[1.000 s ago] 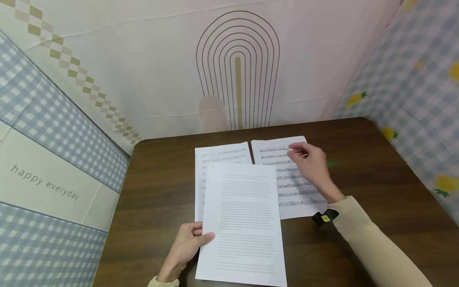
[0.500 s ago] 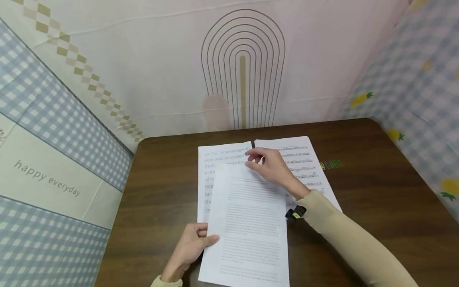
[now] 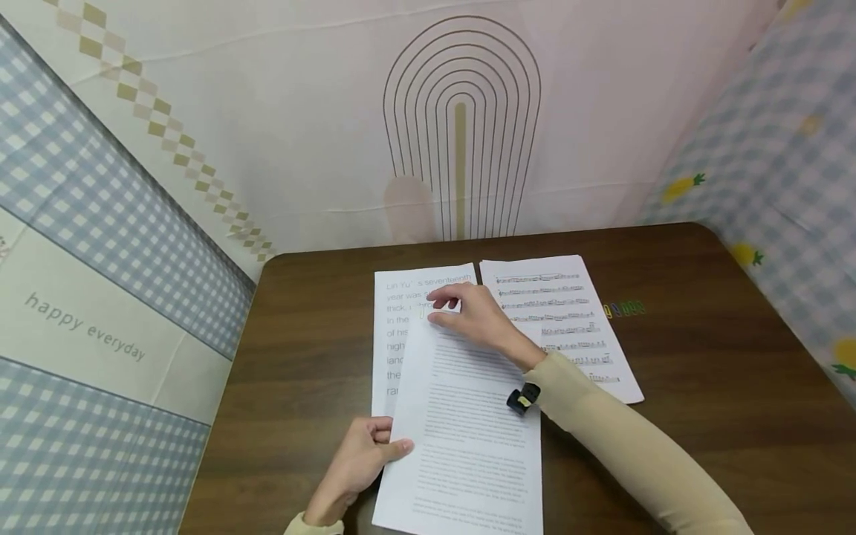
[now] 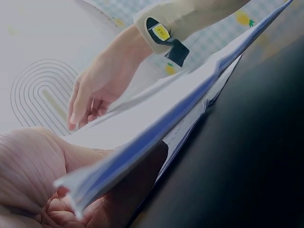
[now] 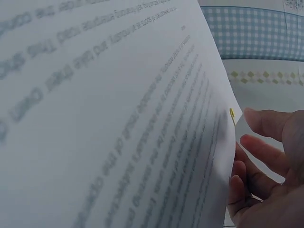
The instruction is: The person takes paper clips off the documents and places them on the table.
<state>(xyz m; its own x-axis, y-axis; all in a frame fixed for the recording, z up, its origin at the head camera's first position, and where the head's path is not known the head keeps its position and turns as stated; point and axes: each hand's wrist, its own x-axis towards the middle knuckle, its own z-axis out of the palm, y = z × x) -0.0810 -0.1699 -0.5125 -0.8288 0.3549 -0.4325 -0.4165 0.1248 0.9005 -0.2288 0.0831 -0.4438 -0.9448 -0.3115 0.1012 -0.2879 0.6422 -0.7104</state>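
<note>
My left hand (image 3: 360, 459) grips the lower left edge of a stack of printed paper (image 3: 478, 453), thumb on top and fingers beneath. In the left wrist view the stack (image 4: 156, 118) slants up and away from that hand (image 4: 28, 175). At its top left corner sits a small yellow paper clip (image 5: 232, 116). My right hand (image 3: 471, 316) is right at that corner, thumb and forefinger apart and the other fingers bent. In the right wrist view the thumb of the right hand (image 5: 270, 161) points at the clip, close beside it.
Large-print text sheets (image 3: 394, 349) lie partly under the held stack. Sheet music (image 3: 585, 319) lies to their right. Several small coloured paper clips (image 3: 623, 309) are right of the music on the brown table (image 3: 301, 357). Patterned cloth (image 3: 321, 134) hangs behind.
My right hand has moved left from over the sheet music to the held stack's top left corner. The left hand keeps its grip on the stack.
</note>
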